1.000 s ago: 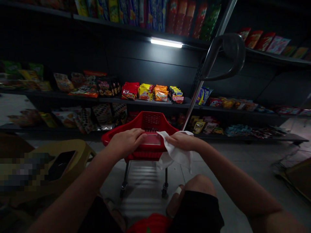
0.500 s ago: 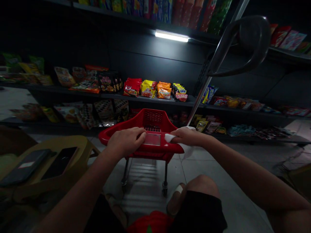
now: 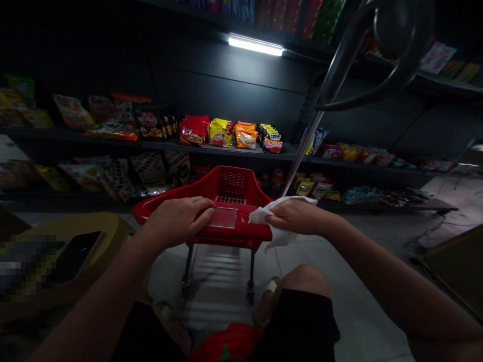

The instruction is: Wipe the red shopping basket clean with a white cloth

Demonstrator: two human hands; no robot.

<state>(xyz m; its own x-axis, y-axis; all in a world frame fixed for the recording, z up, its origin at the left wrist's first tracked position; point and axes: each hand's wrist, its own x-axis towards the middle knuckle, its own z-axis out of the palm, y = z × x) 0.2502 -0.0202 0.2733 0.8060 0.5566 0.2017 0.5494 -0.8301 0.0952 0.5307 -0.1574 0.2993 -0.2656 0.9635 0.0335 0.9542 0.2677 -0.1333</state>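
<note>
A small red shopping cart (image 3: 241, 232) stands in front of me, its handle side towards me with a clear panel (image 3: 223, 217) set in it. My left hand (image 3: 180, 217) grips the left part of the handle, thumb beside the panel. In my right hand (image 3: 296, 215) is a thin white cloth (image 3: 281, 238), pinched between thumb and fingers at the right end of the handle. Part of the cloth hangs down below that hand. The underside of my left fingers is hidden.
Shelves (image 3: 215, 149) with several rows of snack packets (image 3: 221, 133) run behind the cart. A metal pole (image 3: 305, 146) with a dark loop rises at right. To the left, a yellowish stool (image 3: 109, 223) bears a dark phone (image 3: 77, 254). My knee (image 3: 307, 279) is below.
The view has shifted, so the cart and shelves appear further left. My right hand has moved outward relative to the panel, and more of the white cloth shows. My left hand stays on the handle.
</note>
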